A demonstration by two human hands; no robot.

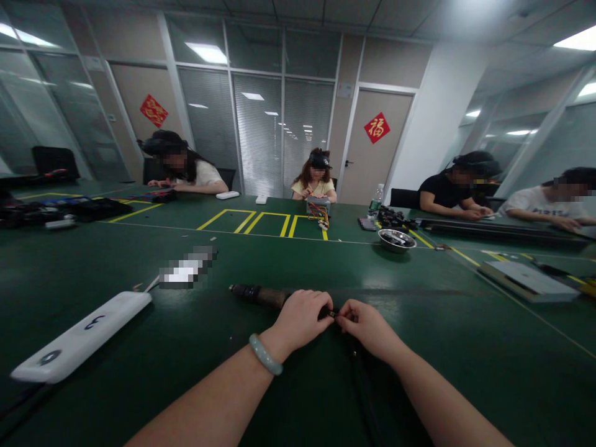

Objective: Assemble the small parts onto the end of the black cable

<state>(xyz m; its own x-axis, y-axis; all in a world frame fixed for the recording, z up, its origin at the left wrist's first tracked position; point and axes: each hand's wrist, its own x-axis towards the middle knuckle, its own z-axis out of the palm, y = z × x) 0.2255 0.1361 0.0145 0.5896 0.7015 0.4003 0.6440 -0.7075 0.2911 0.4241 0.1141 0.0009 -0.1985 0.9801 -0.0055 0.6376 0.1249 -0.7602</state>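
A dark electric screwdriver (263, 296) lies across the green table in front of me, its narrow metal tip pointing left. My left hand (302, 316) is wrapped over its rear half, a pale green bangle at the wrist. Close beside it, my right hand (367, 323) pinches a small dark cable end at the tool's back end, near the left fingertips. Whether the two parts are joined cannot be made out. A black cable (361, 379) runs from under the right hand toward me. My fingers hide part of the tool.
A white power strip (88, 335) lies at left, near a blurred-out device (189, 268). Ahead right stand a metal bowl (397, 241) of small parts and a bottle (376, 200). A grey flat box (528, 280) is at right. Several people sit across the table.
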